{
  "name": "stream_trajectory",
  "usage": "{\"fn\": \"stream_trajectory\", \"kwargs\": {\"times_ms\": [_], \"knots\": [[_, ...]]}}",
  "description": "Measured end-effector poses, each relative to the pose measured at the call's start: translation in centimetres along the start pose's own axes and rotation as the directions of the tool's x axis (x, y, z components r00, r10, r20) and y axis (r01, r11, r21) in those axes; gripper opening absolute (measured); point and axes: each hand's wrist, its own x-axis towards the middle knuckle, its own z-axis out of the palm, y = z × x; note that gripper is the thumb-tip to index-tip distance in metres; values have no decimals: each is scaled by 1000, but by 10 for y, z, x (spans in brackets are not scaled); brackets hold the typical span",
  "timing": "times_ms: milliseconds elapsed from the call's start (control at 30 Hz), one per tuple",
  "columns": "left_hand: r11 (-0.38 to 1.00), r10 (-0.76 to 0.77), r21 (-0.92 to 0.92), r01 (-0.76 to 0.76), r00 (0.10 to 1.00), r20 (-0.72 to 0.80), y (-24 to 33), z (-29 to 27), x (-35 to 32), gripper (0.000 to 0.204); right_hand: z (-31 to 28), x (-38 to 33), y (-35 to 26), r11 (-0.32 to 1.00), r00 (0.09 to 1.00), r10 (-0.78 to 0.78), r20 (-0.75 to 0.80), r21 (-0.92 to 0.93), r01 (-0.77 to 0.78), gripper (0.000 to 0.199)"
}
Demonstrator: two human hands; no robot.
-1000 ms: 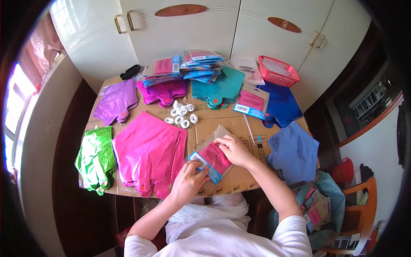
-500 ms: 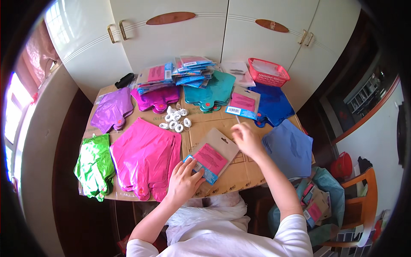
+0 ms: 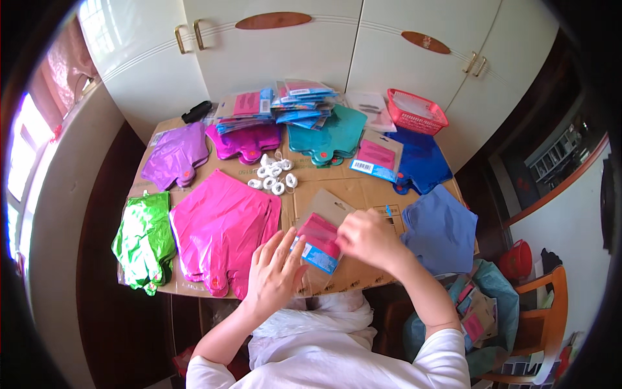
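In front of me lies a flat package (image 3: pixel 319 257) with a blue lower band, a folded pink sheet and a brown hang-hole card in clear plastic. Near its lower left side my left hand (image 3: pixel 275 272) is open, its fingers stretched out and slightly apart. My right hand (image 3: pixel 370 240) is closed in a pinch over the package's right edge. What its fingers hold is hidden. Just beyond its knuckles a small blue piece (image 3: pixel 389 210) shows. Left of the package is a stack of pink foil balloons (image 3: pixel 223 236).
Green (image 3: pixel 144 236), lilac (image 3: pixel 173 154), teal (image 3: pixel 327 136) and blue (image 3: pixel 440 227) foil stacks surround the work spot. White string coils (image 3: pixel 272 174) lie mid-table. Behind stand piled packages (image 3: pixel 301 107) and a red basket (image 3: pixel 418 111). A bag of packages (image 3: pixel 476 311) sits at right.
My right hand has come down and nearer, onto the package's right side. My left fingers have straightened and shifted off the package's lower corner. The whole view has shifted slightly.
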Motion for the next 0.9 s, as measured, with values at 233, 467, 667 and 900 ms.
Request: {"fn": "stream_trajectory", "kwargs": {"times_ms": [233,467,667,900], "knots": [[990,132,39,-137,986,106,-19,-21,-30,33,20,-5,-45,944,998,39,45,326,-51,30],[996,-46,77,37,992,116,-34,-23,-59,24,68,-20,-57,984,975,180,-133,31,-178,34],[998,35,44,-43,985,170,-27,-18,-56,24,80,-22,-57,989,973,124,-196,-51,-137,24],[984,-79,172,43,976,205,-31,6,-36,15,77,-23,-62,991,975,122,-187,-22,-129,35]]}}
